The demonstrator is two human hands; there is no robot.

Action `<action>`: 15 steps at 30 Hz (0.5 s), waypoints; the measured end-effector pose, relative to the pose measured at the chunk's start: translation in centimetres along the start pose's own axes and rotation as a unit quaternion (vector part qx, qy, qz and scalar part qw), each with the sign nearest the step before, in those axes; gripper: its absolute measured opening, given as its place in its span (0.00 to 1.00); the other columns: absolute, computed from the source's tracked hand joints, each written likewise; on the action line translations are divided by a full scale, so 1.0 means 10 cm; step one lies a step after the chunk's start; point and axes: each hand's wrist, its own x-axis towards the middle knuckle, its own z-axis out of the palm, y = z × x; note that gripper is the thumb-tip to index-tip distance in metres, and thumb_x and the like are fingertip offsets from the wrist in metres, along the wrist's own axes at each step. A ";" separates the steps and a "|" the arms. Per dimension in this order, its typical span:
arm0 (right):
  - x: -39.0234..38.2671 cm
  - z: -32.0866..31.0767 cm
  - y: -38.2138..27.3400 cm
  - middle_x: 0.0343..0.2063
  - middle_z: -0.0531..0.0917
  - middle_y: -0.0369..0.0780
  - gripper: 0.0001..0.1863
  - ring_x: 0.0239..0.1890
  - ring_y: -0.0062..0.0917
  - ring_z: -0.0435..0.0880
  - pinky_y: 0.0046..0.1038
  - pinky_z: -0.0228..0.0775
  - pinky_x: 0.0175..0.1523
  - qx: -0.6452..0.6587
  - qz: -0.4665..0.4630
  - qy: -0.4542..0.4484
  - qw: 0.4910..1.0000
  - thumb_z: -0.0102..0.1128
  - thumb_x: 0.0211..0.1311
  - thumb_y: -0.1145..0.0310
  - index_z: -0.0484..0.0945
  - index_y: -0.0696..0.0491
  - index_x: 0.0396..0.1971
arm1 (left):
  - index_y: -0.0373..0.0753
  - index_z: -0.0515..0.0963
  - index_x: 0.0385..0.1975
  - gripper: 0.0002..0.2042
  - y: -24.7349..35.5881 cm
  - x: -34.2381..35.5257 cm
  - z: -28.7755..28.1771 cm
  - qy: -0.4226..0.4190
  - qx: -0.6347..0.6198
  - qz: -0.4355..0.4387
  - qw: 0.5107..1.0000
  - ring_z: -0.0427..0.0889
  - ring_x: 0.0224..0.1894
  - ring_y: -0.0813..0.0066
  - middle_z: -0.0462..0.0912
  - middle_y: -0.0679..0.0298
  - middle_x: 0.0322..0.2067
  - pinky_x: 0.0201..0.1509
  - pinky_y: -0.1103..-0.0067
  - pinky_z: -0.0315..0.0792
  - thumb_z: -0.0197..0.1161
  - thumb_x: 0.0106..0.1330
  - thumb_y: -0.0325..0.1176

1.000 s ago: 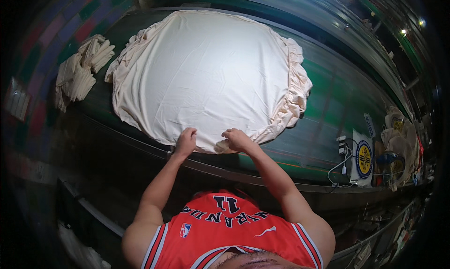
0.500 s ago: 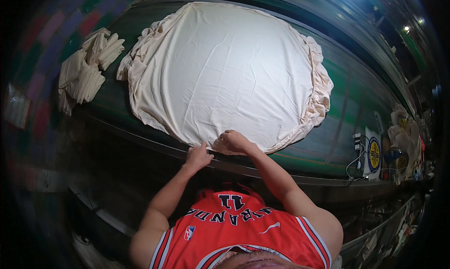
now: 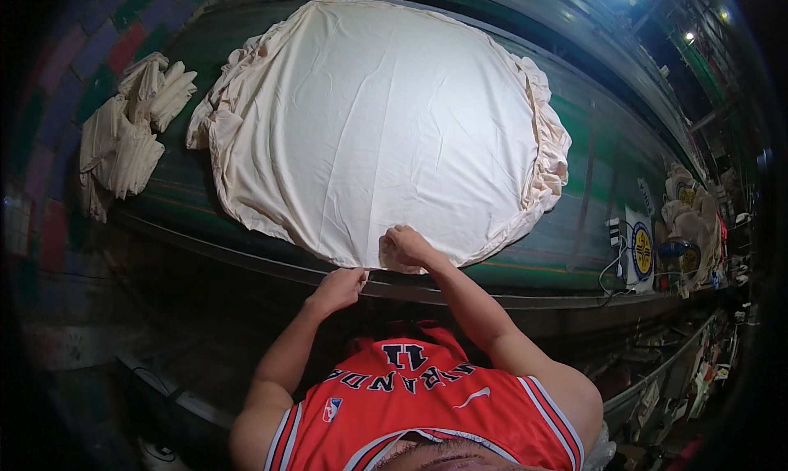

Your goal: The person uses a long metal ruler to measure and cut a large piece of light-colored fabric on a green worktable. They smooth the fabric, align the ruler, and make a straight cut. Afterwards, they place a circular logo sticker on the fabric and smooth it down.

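A large cream fabric sheet [image 3: 410, 118] lies spread over a green table, its left and right sides gathered into ruffled folds. At the table's near edge, my left hand [image 3: 338, 290] is closed on the sheet's near hem. My right hand [image 3: 408, 248] rests a little farther in and to the right, with curled fingers pinching the fabric. A straight crease runs from the near hem toward the middle of the sheet. The fingertips of my right hand are partly hidden.
Folded cream cloths [image 3: 131, 151] are heaped at the table's left end. On the right stand a white panel with a blue and yellow round emblem [image 3: 642, 245], a white cable [image 3: 606, 275] and more bunched cloth [image 3: 685, 216]. The green table [image 3: 587, 192] has a dark near rail [image 3: 525, 298].
My left hand has drawn toward me and slightly down with the hem. Fabric near my hands looks tauter, with a straighter crease. My right hand has barely moved; the view has shifted slightly.
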 end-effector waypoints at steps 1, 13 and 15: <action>0.02 0.01 0.01 0.41 0.80 0.50 0.12 0.47 0.48 0.78 0.44 0.73 0.51 -0.005 0.005 -0.009 1.000 0.57 0.57 0.70 0.77 0.56 0.40 | 0.36 0.78 0.38 0.08 0.01 -0.02 -0.01 0.001 0.001 -0.015 1.000 0.83 0.43 0.47 0.84 0.46 0.35 0.47 0.58 0.74 0.58 0.62 0.30; -0.09 0.18 0.17 0.40 0.77 0.45 0.14 0.44 0.44 0.79 0.44 0.75 0.46 -0.061 -0.051 0.041 0.996 0.56 0.61 0.64 0.75 0.50 0.45 | 0.35 0.80 0.44 0.13 0.25 0.11 -0.18 0.148 0.029 -0.039 0.988 0.83 0.43 0.47 0.84 0.46 0.37 0.48 0.62 0.76 0.61 0.66 0.36; -0.13 0.21 0.19 0.40 0.78 0.45 0.14 0.44 0.44 0.79 0.44 0.75 0.45 -0.050 -0.070 0.062 0.994 0.56 0.62 0.63 0.75 0.50 0.46 | 0.36 0.80 0.43 0.12 0.33 0.18 -0.18 0.163 0.042 -0.015 0.986 0.83 0.44 0.46 0.84 0.45 0.38 0.49 0.58 0.75 0.59 0.67 0.36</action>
